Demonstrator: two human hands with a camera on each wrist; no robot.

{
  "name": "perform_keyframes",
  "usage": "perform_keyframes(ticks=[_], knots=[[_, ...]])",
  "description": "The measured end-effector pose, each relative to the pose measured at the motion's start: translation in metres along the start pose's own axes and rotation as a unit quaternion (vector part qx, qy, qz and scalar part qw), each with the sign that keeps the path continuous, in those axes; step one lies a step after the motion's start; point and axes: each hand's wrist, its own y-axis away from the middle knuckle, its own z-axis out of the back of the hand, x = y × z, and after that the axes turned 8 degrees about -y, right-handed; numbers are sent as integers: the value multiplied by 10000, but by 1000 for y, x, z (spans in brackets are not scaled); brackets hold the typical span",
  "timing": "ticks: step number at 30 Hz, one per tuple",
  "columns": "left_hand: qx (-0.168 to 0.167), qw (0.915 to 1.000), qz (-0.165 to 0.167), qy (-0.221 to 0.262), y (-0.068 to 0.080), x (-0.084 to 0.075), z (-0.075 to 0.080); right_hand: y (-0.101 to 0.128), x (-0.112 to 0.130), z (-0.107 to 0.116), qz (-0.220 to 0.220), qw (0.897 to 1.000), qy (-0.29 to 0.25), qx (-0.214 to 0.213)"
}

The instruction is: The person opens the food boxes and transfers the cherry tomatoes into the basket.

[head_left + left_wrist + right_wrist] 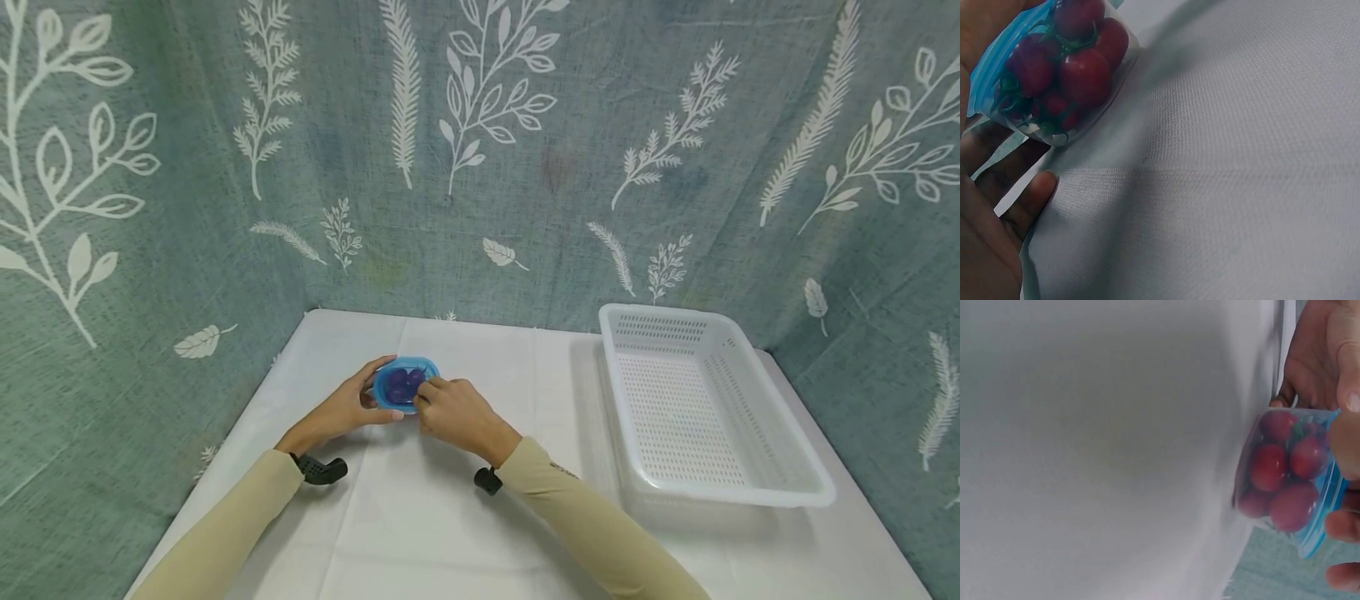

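Note:
A small clear plastic container [1244, 469] with a blue lid [384, 363] stands on the white cloth. Several red cherry tomatoes [1085, 78] with green stems show through its walls. My left hand [347, 410] grips the container from the left, thumb along the near side and fingers round the far side. At the right edge, my right hand [459, 417] has its fingers curled and pinches the lid's rim. In the right wrist view the right fingertips [1342, 525] lie right beside the blue rim, partly cut off by the frame.
A white perforated plastic basket [678, 408] sits on the right part of the table [450, 533], which a white cloth covers. Behind and at both sides hangs a grey-green curtain [525, 225] with white leaf prints.

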Motion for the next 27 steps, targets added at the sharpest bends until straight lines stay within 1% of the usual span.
perform_keyframes(ticks=[4,10,14,17,20,27], knots=[[14,10000,-23,0,-1,-1,0,0,1,0,-19,10000,24,77],[31,10000,-2,60,2,-3,-1,-2,2,1,2,9996,-2,266],[49,10000,-12,75,4,-6,-1,-1,3,-2,15,9997,-43,244],[57,10000,-31,62,4,-6,-1,-1,3,-2,56,9998,-65,175],[40,10000,-25,40,3,-5,0,-2,2,0,94,9997,-78,197],[70,10000,18,35,3,-6,1,-3,-3,4,82,9987,-479,168]])
